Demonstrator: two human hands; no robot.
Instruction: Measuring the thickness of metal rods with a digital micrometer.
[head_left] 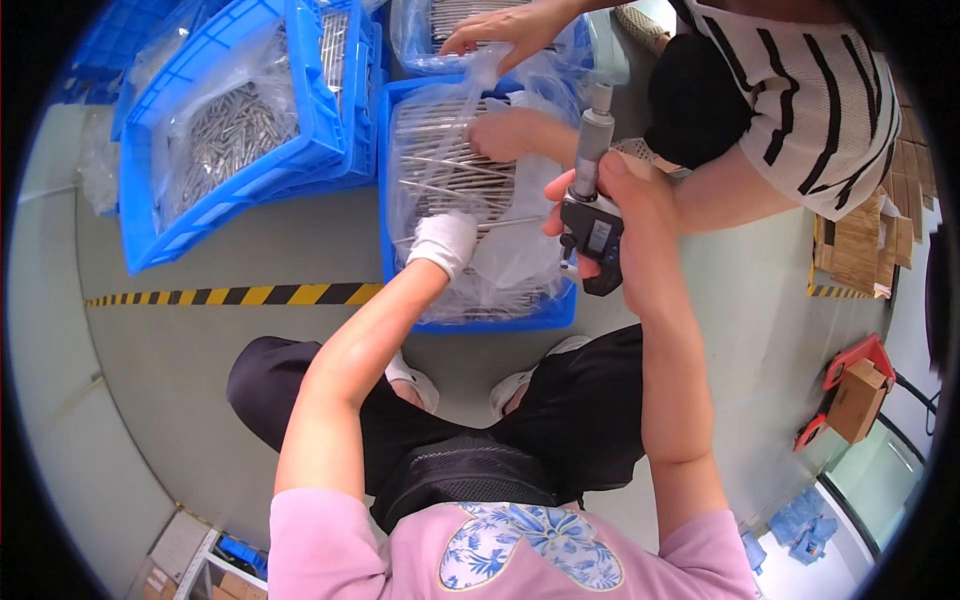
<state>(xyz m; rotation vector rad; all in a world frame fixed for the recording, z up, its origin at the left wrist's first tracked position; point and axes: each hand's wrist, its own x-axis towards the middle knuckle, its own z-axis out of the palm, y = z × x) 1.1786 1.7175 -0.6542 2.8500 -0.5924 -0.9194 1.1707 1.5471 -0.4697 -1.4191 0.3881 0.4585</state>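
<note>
My left hand (445, 243), in a white glove, is closed around a thin metal rod (512, 222) above the blue crate. The rod sticks out to the right of the glove. My bare right hand (640, 205) grips a digital micrometer (590, 215), its grey barrel pointing up and its small screen facing me. In front of me the blue crate (500, 325), lined with clear plastic film (525, 255), holds many similar metal rods (455, 172). Another person's hand (500, 135) reaches into the crate among the rods; that person's other hand (515, 30) touches film at a crate behind.
At left, a tilted blue crate (140, 215) of short metal pins (235, 135) rests on other crates. Yellow-black tape (250, 296) crosses the floor. The other person sits close on the right. Farther right are cardboard (855, 245) and a red trolley (865, 355) with a box.
</note>
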